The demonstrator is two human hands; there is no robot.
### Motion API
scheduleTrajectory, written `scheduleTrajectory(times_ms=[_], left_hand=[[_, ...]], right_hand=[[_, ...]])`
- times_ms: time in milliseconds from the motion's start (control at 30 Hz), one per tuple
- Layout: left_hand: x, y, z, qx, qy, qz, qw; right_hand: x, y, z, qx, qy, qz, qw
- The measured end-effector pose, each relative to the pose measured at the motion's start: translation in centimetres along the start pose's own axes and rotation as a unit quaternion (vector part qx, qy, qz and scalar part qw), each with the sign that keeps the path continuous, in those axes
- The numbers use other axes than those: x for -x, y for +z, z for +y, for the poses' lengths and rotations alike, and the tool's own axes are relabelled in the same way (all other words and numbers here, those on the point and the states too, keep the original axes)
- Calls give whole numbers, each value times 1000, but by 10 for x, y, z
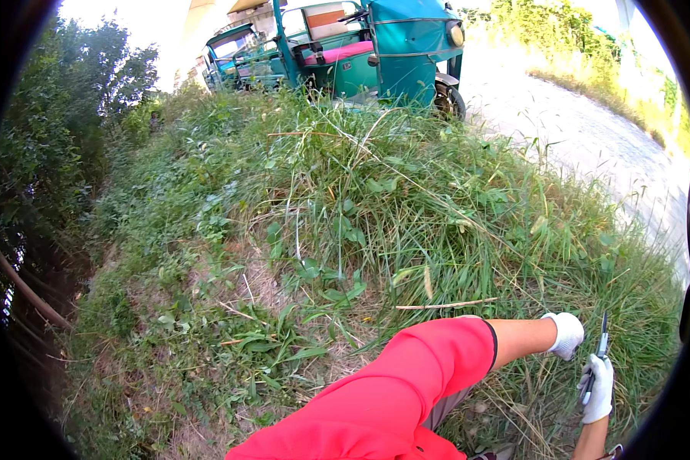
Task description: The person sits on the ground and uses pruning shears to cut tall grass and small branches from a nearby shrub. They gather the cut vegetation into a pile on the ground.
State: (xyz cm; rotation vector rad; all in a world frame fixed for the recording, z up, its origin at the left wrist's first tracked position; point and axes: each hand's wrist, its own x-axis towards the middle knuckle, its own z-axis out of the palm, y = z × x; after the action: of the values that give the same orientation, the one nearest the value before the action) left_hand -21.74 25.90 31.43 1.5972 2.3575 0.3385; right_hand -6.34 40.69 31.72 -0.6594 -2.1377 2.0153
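My left arm, in a red sleeve [379, 391], reaches across to the right. My left hand [566, 336], in a white knit glove, is over the tall grass [627, 287] at the lower right; its fingers are hidden, so I cannot tell whether it holds anything. Just below and right of it, my right hand [598, 388], also in a white glove, grips a slim metal hand tool with a pointed tip [603, 336], which looks like pruning shears or a knife. The tip points up, close beside my left hand. Grass surrounds both hands.
A dry stick [445, 304] lies in the grass ahead. Long dry stems [420, 187] cross the grassy mound. Teal three-wheeled vehicles [405, 54] stand beyond it. A pale road [575, 126] runs along the right. Dark shrubs [52, 115] and a curved branch [29, 290] are on the left.
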Motion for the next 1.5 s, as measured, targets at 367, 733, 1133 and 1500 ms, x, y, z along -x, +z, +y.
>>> scheduleTrajectory(times_ms=[367, 733, 1133, 1500], left_hand=[[-4, 7, -5, -15, -47, -54, 997], [4, 0, -4, -32, -52, -66, 996], [-6, 17, -8, -48, -38, -76, 995], [-7, 18, -7, -67, -26, -89, 993]], right_hand=[[-22, -13, 8, 5, -13, 2, 1000], [-21, -14, 14, 29, -7, -10, 999], [-17, -21, 17, 15, -9, -7, 1000], [-9, -17, 13, 43, 3, -19, 999]])
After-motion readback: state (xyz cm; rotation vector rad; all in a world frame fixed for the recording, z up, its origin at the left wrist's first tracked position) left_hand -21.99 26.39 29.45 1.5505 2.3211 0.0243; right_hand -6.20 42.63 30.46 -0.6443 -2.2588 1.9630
